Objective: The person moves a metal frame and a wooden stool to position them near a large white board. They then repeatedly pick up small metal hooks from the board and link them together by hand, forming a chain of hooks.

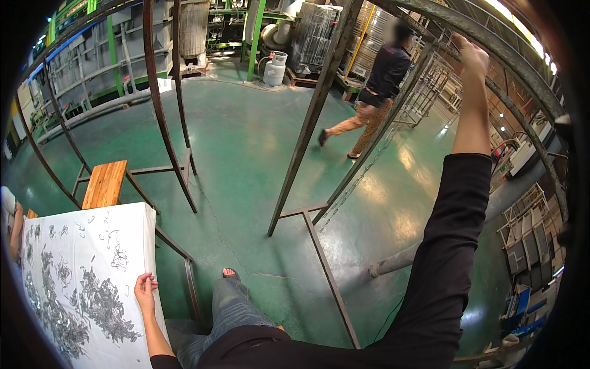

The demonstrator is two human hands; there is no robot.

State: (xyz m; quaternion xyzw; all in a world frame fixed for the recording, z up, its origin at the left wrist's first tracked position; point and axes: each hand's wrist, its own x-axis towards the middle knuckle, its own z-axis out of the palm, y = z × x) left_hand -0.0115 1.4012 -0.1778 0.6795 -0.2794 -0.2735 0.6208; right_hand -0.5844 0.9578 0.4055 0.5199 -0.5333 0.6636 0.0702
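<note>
My right hand (473, 58) is raised to the far upper right, its fingers closed together beside a dark metal bar (510, 38) of an overhead frame. Whatever is in those fingers is too small to make out. Low on the left, my left hand (145, 291) is at the right edge of a white-covered table (138, 230). Its fingers are bent and drawn together, and what they hold, if anything, does not show. Heaps of small dark metal pieces (104, 304) lie on the white cover. Some bent, hook-like wires (118, 255) lie loose near its far side.
Thin metal uprights (316, 111) and a floor-level crossbar (332, 280) stand around me. Beyond the table is a wooden stool (106, 184). A person (386, 74) walks at the back right. A gas cylinder (275, 69) stands far off, and a person's arm (15, 224) shows at the left edge.
</note>
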